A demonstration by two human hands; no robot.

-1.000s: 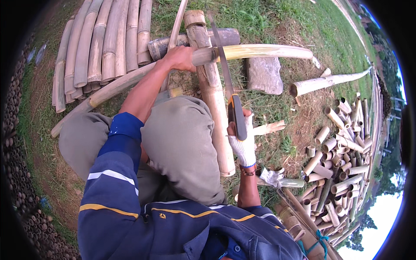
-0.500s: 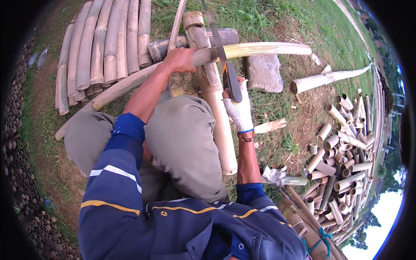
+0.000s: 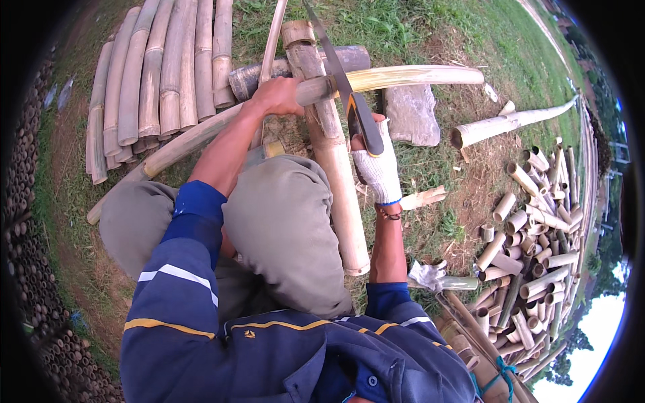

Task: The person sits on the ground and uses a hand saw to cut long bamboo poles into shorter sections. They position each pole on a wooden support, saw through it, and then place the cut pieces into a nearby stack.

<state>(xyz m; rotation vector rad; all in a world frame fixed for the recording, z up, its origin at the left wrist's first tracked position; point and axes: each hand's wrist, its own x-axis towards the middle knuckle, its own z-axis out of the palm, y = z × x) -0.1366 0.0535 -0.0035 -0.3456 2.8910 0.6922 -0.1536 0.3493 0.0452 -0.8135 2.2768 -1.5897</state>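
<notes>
My left hand [image 3: 278, 96] is closed over a long bamboo pole [image 3: 197, 131] just left of where a handsaw [image 3: 367, 126] crosses it. White-gloved, my right hand [image 3: 377, 164] grips the saw's black and orange handle. The saw's blade [image 3: 330, 48] rests on or just against the pole, where grey bark meets a pale yellow length [image 3: 416, 76]. Beneath the pole, a thick bamboo post [image 3: 340, 195] lies lengthwise as a support; a dark log [image 3: 349, 58] lies across under its far end. How deep any cut goes cannot be made out.
A grey stone block [image 3: 411, 115] sits under the pole's right part. At far left lies a row of bamboo poles [image 3: 152, 80]. Short bamboo offcuts [image 3: 537, 235] are heaped at right, near another long bamboo pole [image 3: 514, 123]. My bent knee [image 3: 282, 228] is beside the post.
My right hand has drawn the saw slightly toward me and to the right, and the blade leans a little more. My left hand keeps its hold on the bamboo pole.
</notes>
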